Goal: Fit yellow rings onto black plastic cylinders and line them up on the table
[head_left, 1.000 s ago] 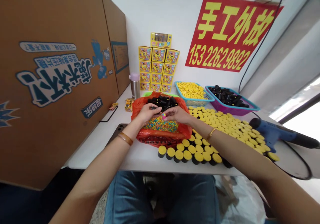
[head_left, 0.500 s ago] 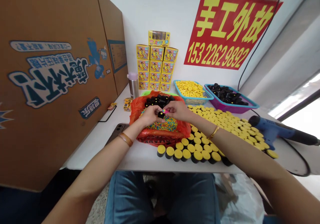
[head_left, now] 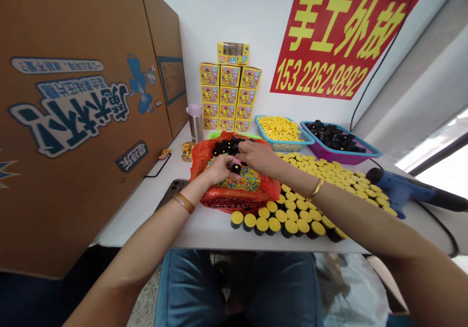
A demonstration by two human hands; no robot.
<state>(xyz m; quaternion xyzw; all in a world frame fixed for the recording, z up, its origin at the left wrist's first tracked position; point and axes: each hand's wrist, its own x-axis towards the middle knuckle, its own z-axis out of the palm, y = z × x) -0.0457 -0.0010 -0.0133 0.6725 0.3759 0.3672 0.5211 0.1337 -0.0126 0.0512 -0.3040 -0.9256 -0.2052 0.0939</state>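
A white table (head_left: 204, 230) spans the frame's lower middle. At centre, the left hand (head_left: 220, 169) pinches a small black cup (head_left: 236, 169), probably light, stiff and smooth, best held around its sides. The right hand (head_left: 260, 155) curls alongside, its grip unclear. Coloured beads (head_left: 245, 182) lie beneath; yellow-topped cups (head_left: 290, 226) spread centre right.
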